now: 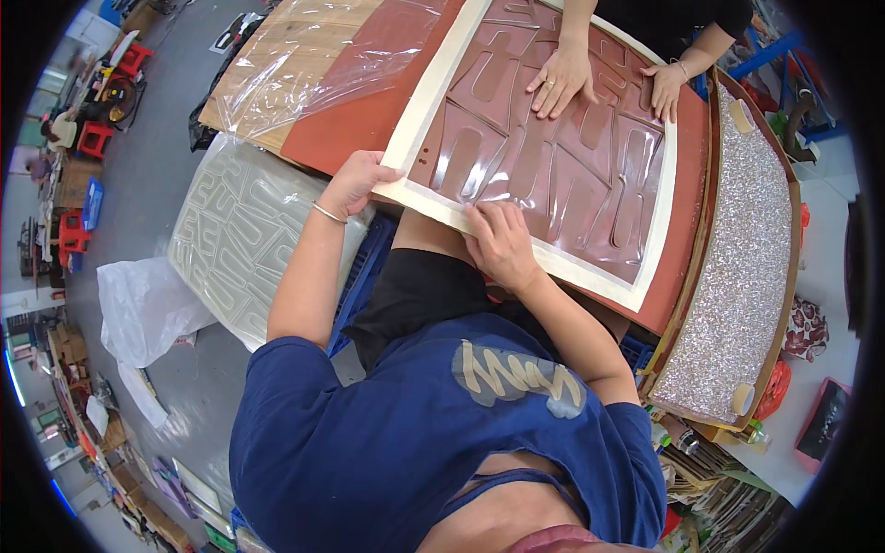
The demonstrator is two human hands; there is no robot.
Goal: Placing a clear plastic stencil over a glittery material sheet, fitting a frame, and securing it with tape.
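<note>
We see one large reddish-brown moulded panel with raised bar shapes and a cream border (553, 166) lying flat on the counter (350, 120), above our lap. Our left hand (355, 182) grips the panel's cream corner at 9 o'clock, fingers curled around the edge. Our right hand (502, 244) presses flat on the near border at 6 o'clock, fingers spread, grasping nothing. At 12 o'clock, two hands of another person (562, 78) rest on the panel. One glittery silver panel in a wooden frame (747, 249) lies at 3 o'clock, one clear plastic sheet (295, 64) at 10 o'clock.
</note>
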